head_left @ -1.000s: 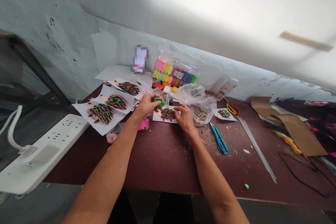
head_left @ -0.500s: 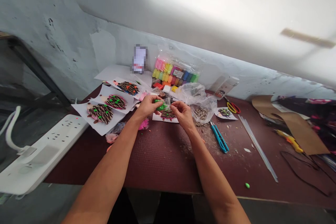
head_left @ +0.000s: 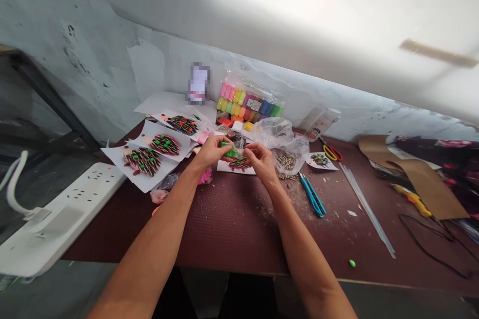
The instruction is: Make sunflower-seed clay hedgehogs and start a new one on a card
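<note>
Grip of the left hand was closed on the green lump at the centre of the frame, while the right hand hovered beside its clear wrapper, its own hold impossible to tell. Likely light, soft and easily dented, the lump seemed best pinched gently by its thick side, the thin, slippery film by its loose edge.

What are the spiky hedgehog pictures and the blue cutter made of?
The hedgehog picture looks like matt paper with striped, pointed shells, probably sunflower seeds, and soft green bits, maybe clay. The blue cutter seems smooth plastic, evenly coloured; its blade material I cannot tell.
</note>
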The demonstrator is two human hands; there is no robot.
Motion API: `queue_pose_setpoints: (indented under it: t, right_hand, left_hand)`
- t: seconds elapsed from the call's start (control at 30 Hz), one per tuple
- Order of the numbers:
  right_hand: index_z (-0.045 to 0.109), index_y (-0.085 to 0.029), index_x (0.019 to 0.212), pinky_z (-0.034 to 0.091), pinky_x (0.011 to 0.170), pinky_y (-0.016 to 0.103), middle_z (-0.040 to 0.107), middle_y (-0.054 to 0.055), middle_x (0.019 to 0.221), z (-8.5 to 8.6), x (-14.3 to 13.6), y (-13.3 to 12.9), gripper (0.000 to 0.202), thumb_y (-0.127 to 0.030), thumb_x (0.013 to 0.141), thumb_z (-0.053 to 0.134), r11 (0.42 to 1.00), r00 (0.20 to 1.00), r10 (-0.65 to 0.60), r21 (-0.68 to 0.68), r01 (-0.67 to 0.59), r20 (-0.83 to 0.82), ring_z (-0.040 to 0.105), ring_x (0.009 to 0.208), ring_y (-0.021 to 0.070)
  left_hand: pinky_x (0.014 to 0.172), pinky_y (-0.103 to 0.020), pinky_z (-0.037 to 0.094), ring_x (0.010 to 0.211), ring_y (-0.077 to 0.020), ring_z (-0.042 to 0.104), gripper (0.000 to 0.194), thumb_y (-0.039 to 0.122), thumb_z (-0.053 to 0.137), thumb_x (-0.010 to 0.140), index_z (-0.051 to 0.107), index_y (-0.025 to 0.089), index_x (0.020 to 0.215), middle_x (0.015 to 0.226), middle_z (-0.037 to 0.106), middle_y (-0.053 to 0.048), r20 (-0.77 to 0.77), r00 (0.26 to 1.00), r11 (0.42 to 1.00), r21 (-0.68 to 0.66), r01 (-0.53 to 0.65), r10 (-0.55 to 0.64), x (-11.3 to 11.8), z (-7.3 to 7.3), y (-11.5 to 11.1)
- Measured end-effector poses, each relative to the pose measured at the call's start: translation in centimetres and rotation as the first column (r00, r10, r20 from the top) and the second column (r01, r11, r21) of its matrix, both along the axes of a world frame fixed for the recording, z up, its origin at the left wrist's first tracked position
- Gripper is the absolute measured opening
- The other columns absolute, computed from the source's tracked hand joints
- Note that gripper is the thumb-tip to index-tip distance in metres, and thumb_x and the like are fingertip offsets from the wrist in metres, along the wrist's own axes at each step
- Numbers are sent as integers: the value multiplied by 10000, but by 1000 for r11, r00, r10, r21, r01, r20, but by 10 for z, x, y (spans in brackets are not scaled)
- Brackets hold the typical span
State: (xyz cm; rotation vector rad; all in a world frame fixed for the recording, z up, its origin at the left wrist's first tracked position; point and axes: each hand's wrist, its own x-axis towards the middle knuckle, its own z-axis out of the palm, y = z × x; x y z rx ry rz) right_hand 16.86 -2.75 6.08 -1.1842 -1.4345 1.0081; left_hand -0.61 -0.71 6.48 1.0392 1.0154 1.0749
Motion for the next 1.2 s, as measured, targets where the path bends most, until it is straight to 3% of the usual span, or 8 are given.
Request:
queue_pose_setpoints:
  t: [0.2, 0.4, 0.6, 0.77, 0.9, 1.03, 1.2]
  right_hand:
    - [623, -209, 721, 373, 472, 234, 542, -39, 551, -3, 1, 2, 297, -504, 721, 652, 997, 997, 70, -17, -69, 35, 447, 481, 103]
    - [602, -209, 745, 357, 496, 227, 575, -21, 637, -5, 3, 1, 206, -415, 751, 619, 995, 990, -50, 94, 37, 132, 462, 542, 113]
    - [678, -206, 777, 336, 486, 224, 601, -26, 646, -4, 5, 1, 165, -360, 724, 660, 996, 991, 35, 77, -45, 131, 434, 505, 96]
    - [754, -197, 880, 377, 510, 238, 658, -4, 678, -7, 3, 1, 257, -400, 757, 656, 997, 997, 39, 58, -43, 71, 475, 513, 105]
    - [749, -184, 801, 330, 465, 227, 617, -14, 587, -8, 3, 1, 213, -377, 722, 706, 998, 996, 60, 27, -62, 65, 443, 469, 97]
    - [754, -176, 789, 308, 450, 222, 570, -33, 533, -8, 5, 2, 203, -360, 707, 728, 998, 994, 56, 22, -59, 96, 414, 448, 89]
    - [763, -180, 807, 353, 487, 221, 647, -5, 669, -5, 5, -1, 164, -322, 732, 732, 993, 975, 56, 88, -77, 216, 464, 496, 86]
  left_hand:
    - [550, -238, 604, 562, -125, 682, 208, 80, 802, 736, 633, 95, 856, 669, 686, -12, 13, 998, 998, 18, 66, -66, 1, -3, -1]
    - [540, -266, 609, 576, -155, 701, 209, 135, 815, 744, 660, 90, 877, 712, 713, -47, 55, 988, 990, 14, 142, -142, -1, -2, -3]
    - [552, -236, 608, 588, -123, 684, 151, 67, 767, 764, 651, 93, 858, 698, 689, -21, 53, 997, 999, -1, 53, -53, -1, -1, 0]
    - [583, -247, 623, 572, -100, 666, 153, 16, 726, 761, 636, 101, 851, 700, 670, 2, 48, 996, 998, -2, 69, -69, 0, -2, 0]
    - [604, -270, 632, 587, -114, 682, 174, 18, 745, 734, 639, 97, 847, 739, 681, -8, 22, 997, 997, 15, 73, -73, 1, -6, 2]
    - [591, -265, 629, 599, -123, 691, 195, 41, 767, 728, 647, 89, 876, 764, 685, -20, -6, 998, 998, 29, 57, -57, 1, -9, 3]
    - [594, -282, 635, 599, -125, 690, 184, 40, 740, 766, 624, 97, 898, 739, 663, -2, -15, 998, 997, 27, 65, -65, 2, -8, 1]
